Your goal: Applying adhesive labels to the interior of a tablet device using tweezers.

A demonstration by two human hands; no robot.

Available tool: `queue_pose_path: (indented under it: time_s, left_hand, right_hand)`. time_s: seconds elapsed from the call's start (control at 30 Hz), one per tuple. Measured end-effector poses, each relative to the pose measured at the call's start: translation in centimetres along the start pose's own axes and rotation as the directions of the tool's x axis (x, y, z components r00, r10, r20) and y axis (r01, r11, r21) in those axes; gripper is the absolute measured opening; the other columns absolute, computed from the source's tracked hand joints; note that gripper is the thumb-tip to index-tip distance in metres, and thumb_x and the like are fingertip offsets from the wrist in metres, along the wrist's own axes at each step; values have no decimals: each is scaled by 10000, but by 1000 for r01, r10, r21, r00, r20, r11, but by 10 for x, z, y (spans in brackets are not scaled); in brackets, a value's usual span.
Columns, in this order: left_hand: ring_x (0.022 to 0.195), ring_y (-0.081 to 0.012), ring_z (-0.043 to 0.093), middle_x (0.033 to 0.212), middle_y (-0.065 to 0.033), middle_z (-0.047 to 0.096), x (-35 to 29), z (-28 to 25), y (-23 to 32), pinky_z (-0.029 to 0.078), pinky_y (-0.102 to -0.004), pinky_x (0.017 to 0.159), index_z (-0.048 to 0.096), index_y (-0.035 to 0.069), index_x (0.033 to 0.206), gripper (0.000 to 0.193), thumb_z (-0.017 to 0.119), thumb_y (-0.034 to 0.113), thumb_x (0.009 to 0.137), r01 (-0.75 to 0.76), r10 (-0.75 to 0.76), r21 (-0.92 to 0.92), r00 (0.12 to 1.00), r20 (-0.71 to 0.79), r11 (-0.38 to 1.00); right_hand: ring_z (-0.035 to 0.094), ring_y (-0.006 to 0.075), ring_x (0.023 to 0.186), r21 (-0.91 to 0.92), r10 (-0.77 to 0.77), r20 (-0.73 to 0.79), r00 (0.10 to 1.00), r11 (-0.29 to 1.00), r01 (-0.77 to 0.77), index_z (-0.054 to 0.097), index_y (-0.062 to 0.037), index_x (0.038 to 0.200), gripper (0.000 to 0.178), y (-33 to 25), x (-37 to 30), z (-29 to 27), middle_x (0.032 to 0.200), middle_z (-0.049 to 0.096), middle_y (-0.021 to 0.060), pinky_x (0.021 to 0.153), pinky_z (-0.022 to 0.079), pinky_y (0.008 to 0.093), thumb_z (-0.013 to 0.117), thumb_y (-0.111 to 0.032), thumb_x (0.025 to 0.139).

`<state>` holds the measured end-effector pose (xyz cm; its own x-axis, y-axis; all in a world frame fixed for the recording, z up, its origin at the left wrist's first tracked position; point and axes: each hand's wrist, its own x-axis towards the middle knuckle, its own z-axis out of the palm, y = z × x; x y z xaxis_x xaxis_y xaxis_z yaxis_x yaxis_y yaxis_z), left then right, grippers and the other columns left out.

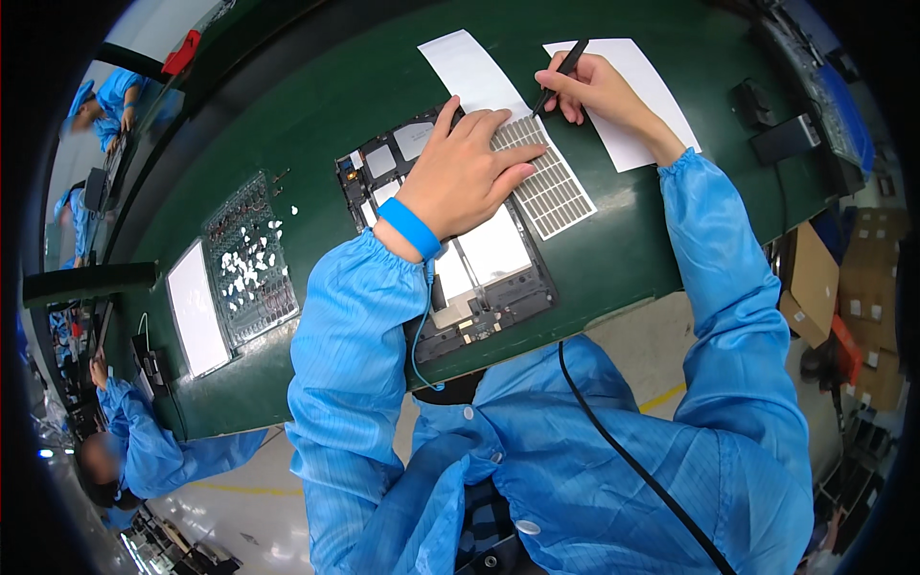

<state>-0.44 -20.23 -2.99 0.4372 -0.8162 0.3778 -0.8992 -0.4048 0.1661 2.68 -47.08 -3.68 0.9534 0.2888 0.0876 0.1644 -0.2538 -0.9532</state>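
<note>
My left hand [463,177], with a blue wrist strap [409,228] on its wrist, lies palm down with its fingers spread. Its fingertips rest on a sheet of small grey rectangular stickers [558,196]. Beneath the palm is an opened tablet-like device [495,257] with a black frame, pale panels and a small circuit board at its near end; the hand hides part of it. My right hand [599,91] pinches slim black tweezers [572,59], their tip down at the far edge of the sticker grid. Whether a sticker is between the tips is too small to tell.
White paper sheets [661,120] lie at the far side. Left of the device sit a clear tray [251,254] with small white pieces and a white sheet [198,307]. Small black boxes [786,140] stand at right. Co-workers [163,431] in blue are at left.
</note>
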Motion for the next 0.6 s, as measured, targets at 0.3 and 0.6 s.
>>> queue_pose_path:
  time_s: [0.3,0.6]
  left_hand:
    - [1270,-358,515,1328,-212,567,-5,-1,-1,218,-593,1189,695,275,1267,358,466,421,1033,-14,14,41,1000,-9,999]
    - [1210,-380,559,1320,-164,605,-85,-59,-54,440,-445,1055,595,77,1311,348,541,86,968,339,-347,-80,887,-305,937]
  right_hand:
    - [599,80,571,229,-54,-154,987,969,89,593,-77,935,251,5,7,-5,761,675,48,512,455,209,622,-314,1014]
    - [450,56,542,216,14,-215,976,976,33,621,-49,1017,284,-7,5,8,700,517,-21,524,405,232,580,-329,1040]
